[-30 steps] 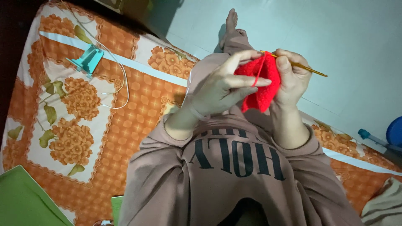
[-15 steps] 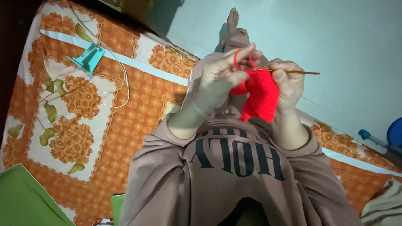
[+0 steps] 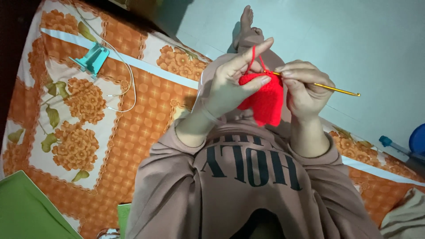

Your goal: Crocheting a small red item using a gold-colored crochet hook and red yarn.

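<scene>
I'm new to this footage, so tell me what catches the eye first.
The red crochet piece stands out at centre, pinched by the left hand, while the right hand holds a golden crochet hook pointing right. Beneath lies an orange flowered bedsheet, with a teal stand at upper left.

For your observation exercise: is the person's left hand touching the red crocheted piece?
Touching. The head view shows the left hand with its thumb pressed against the top edge of the red crocheted piece, no gap between them.

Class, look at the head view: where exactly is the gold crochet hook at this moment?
The gold crochet hook is right of centre, pinched in the right hand, its far end sticking out rightwards, its working end at the top of the red crochet piece the left hand holds.
</scene>
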